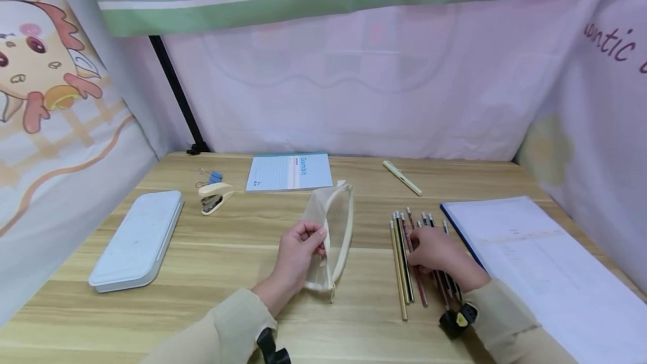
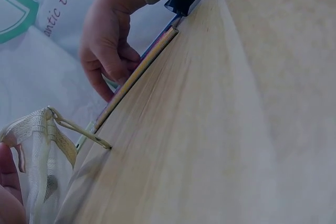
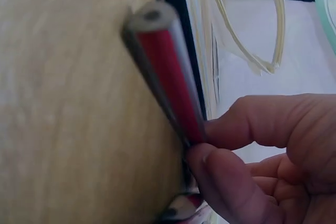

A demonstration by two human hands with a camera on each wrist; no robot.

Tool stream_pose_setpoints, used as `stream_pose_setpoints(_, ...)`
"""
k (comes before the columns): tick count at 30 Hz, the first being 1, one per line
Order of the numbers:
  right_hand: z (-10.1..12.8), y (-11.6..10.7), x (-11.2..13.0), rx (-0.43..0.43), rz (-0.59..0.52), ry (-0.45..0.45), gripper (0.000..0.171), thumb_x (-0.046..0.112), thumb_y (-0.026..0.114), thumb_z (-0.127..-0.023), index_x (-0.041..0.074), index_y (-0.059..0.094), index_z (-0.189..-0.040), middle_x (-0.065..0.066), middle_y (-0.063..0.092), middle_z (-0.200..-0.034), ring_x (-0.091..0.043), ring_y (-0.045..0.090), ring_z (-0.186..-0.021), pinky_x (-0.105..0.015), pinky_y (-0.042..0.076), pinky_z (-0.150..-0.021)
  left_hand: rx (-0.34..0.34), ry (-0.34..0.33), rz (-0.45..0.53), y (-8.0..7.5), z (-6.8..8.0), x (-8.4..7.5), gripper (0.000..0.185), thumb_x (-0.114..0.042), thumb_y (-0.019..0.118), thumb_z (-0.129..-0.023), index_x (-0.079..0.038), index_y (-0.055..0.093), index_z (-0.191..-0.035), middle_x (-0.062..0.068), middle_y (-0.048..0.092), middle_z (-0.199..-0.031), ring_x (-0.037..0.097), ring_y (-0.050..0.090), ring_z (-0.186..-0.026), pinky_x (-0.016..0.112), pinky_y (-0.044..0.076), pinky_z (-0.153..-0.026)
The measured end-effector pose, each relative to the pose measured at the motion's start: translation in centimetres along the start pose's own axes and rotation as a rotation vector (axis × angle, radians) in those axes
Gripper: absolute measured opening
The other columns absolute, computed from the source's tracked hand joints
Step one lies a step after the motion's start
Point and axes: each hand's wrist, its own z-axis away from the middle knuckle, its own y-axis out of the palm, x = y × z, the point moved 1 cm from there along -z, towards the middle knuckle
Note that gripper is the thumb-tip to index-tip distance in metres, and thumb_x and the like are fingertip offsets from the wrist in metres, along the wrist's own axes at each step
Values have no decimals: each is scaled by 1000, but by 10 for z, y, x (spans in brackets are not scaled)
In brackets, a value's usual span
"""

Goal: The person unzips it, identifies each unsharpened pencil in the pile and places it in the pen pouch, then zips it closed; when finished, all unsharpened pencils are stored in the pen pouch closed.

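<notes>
Curtained wooden desk: left fingers pinch mesh pouch, right fingers pinch red pencil.

Pouch left of pencils

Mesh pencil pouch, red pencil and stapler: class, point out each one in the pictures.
mesh pencil pouch [image 1: 337, 223], head view, on its netted side.
red pencil [image 3: 170, 74], right wrist view, on its red painted shaft.
stapler [image 1: 214, 196], head view, on its cream top.

Wooden desk bears pencils, notebook, stapler.
</notes>
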Motion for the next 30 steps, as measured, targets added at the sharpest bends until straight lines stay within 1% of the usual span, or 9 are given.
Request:
stream_pose_setpoints(4,3,-2,-6,-12,-95,6,43,3,62,-74,-9,53,-115,-14,59,-86,-13,59,-54,-27,52,-49,14,0,6,1,1,1,16,2,60,-86,14,54,-95,0,54,-68,7,52,-56,17,48,-53)
stream_pose_setpoints(9,6,-7,-8,-32,-200,20,59,4,62,-76,-10,42,-129,-11,60,-76,-15,59,-55,-29,53,-52,14,-7,9,2,2,1,17,1,60,-86,14,54,-96,0,53,-69,7,51,-56,17,48,-54)
stream_pose_setpoints(11,5,-7,-6,-62,-271,-10,60,2,60,-75,-9,41,-130,-11,60,-73,-15,59,-55,-29,53,-52,13,-7,8,3,2,1,17,0,60,-86,13,54,-95,0,53,-69,7,51,-56,17,48,-54)
stream_pose_setpoints(13,2,-7,-3,-84,-378,-43,59,1,58,-76,-8,40,-131,-10,60,-74,-14,60,-56,-29,55,-54,15,-3,7,3,2,0,16,1,60,-86,13,54,-95,0,53,-69,7,51,-56,16,47,-54)
stream_pose_setpoints(17,-3,-2,10,-92,-667,-78,54,0,56,-82,-7,37,-132,-7,62,-77,-12,61,-62,-28,56,-60,23,0,9,5,3,0,17,0,61,-85,13,54,-94,0,54,-68,7,51,-56,16,48,-53)
stream_pose_setpoints(21,-7,9,32,-81,-950,-89,50,-4,53,-85,-12,33,-130,-2,63,-75,-10,62,-62,-25,56,-62,40,-1,13,8,5,-1,19,-2,63,-85,12,55,-93,-1,54,-67,7,51,-56,16,47,-53)
stream_pose_setpoints(23,-10,18,43,-76,-1055,-93,47,-6,53,-85,-15,33,-127,-3,63,-75,-10,62,-62,-23,56,-62,45,-4,16,9,6,0,19,-2,64,-84,12,55,-92,-1,53,-67,7,51,-56,16,47,-53)
stream_pose_setpoints(25,-12,28,53,-79,-1121,-82,44,-8,53,-84,-15,36,-124,-6,64,-76,-11,63,-62,-23,56,-62,53,-2,14,11,7,0,19,-1,63,-84,13,54,-93,-1,53,-67,7,51,-56,16,47,-52)
stream_pose_setpoints(30,-14,50,73,-81,-1106,-32,35,-8,56,-80,-12,46,-114,-10,65,-77,-12,62,-61,-25,56,-61,73,9,2,16,9,-1,18,0,61,-85,13,54,-94,-1,53,-68,6,50,-56,16,46,-53)
